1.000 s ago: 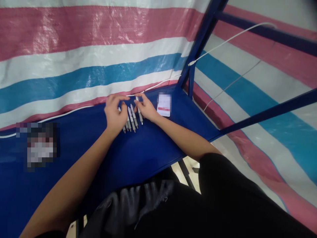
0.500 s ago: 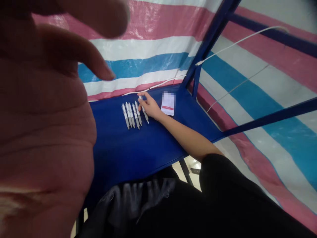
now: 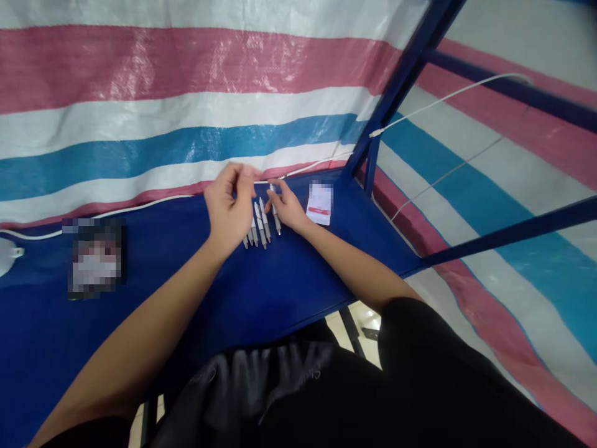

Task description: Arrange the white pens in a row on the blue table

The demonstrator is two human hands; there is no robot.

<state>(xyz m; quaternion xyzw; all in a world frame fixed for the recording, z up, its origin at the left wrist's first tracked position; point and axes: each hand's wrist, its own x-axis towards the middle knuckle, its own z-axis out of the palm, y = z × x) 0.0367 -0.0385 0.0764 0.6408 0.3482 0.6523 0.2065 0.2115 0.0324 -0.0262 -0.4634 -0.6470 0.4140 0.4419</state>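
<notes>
Several white-and-grey pens (image 3: 261,224) lie side by side on the blue table (image 3: 261,292). My left hand (image 3: 232,202) hovers over the left part of the row and hides some of the pens. Its fingers are curled, with thumb and forefinger near each other; their tips are blurred, and I cannot see anything between them. At the right end of the row, my right hand (image 3: 285,204) has its fingers around the upper part of one pen (image 3: 275,218), set a little apart from the others. A white card with a red band (image 3: 319,211) lies right of that hand.
On the left are a dark, pixelated packet (image 3: 97,260) and a white round object (image 3: 7,255). A white cable (image 3: 153,204) runs along the back edge. Blue frame bars (image 3: 392,93) rise at the right, with another cable hanging there.
My left hand has moved from close before the camera to above the pens, and its fingers have curled. My right hand remains at the rightmost pen. The table's left side has come into view.
</notes>
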